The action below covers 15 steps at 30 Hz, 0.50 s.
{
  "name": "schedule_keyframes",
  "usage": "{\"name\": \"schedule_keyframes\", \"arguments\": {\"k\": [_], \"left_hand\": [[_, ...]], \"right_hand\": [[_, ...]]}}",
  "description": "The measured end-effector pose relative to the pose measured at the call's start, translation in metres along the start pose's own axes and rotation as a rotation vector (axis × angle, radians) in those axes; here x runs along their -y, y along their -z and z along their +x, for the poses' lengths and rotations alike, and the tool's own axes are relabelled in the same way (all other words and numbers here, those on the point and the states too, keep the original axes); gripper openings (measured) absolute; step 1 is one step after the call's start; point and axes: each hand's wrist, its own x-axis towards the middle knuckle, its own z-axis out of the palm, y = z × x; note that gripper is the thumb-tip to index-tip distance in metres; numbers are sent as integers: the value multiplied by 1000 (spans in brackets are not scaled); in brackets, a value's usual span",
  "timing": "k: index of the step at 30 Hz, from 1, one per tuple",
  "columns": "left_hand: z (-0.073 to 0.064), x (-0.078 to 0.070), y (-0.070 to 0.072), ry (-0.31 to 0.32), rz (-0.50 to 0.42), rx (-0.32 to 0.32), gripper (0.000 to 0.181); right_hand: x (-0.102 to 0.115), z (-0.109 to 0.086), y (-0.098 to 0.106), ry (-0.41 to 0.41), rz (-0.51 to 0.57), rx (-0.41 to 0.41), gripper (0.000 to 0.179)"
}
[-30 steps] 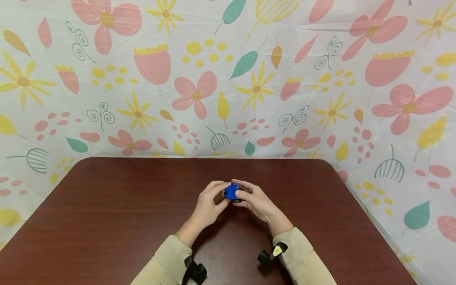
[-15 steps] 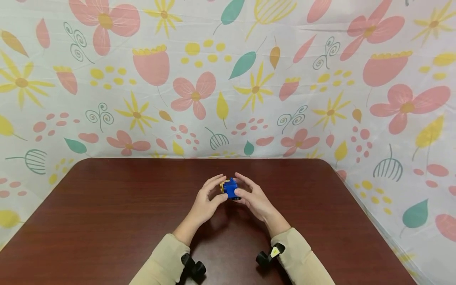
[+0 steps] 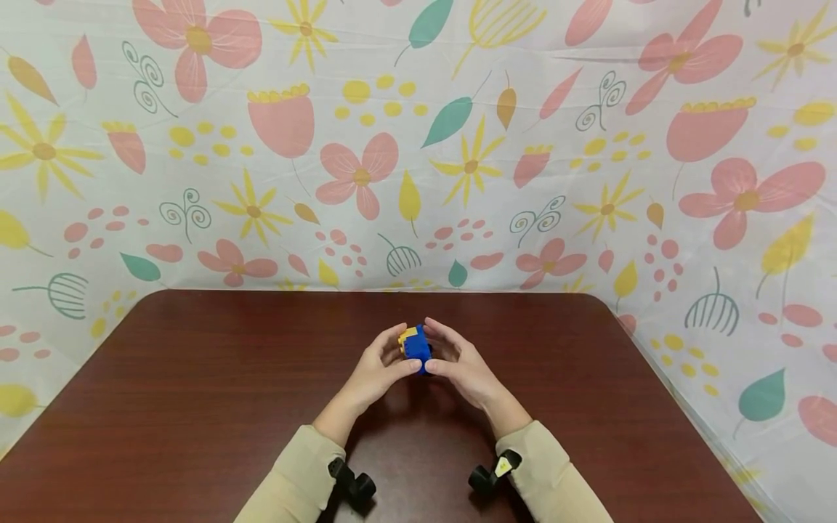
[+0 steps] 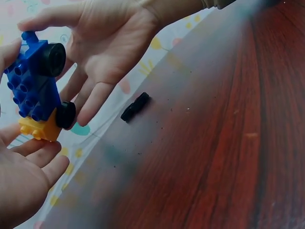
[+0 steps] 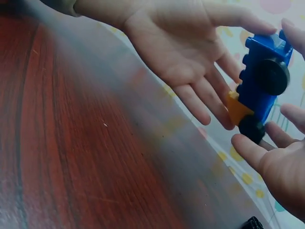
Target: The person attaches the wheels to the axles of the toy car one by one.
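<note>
A small toy car (image 3: 418, 350), built from blue and yellow bricks with black wheels, is held between both hands over the table. Tilted end up, it shows its blue studs (image 4: 23, 88), a yellow brick (image 4: 40, 129) and a black wheel (image 4: 53, 59) in the left wrist view. The left hand (image 3: 374, 374) grips it from the left, thumb at the near end and fingers around the far yellow end. From the other side the right hand (image 3: 466, 370) holds it, its thumb tip close to the left thumb. In the right wrist view another wheel (image 5: 251, 128) shows low on the car.
The dark red-brown table (image 3: 196, 392) reaches back to a flowered cloth (image 3: 360, 174). A small black piece (image 4: 136, 106) lies on the table in the left wrist view. Black wrist cameras hang beneath the left sleeve (image 3: 294, 468) and right sleeve (image 3: 549, 472).
The toy car has turned in the hands, bringing more of its yellow part into view. The left fingers opened and shifted along it; both thumbs now meet at its near end.
</note>
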Motion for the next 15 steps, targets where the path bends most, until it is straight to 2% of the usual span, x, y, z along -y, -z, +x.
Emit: {"name": "schedule_keyframes", "arguments": {"k": [3, 6, 11, 15], "left_hand": [[0, 1, 1, -13, 14, -1, 73], [0, 3, 1, -25, 50, -24, 72], [2, 11, 4, -26, 106, -65, 70], [3, 18, 9, -21, 142, -55, 75]], "right_hand": [[2, -2, 2, 4, -53, 37, 82], [4, -2, 6, -6, -118, 37, 75], [8, -4, 18, -44, -256, -36, 62], [8, -9, 29, -81, -350, -86, 55]]}}
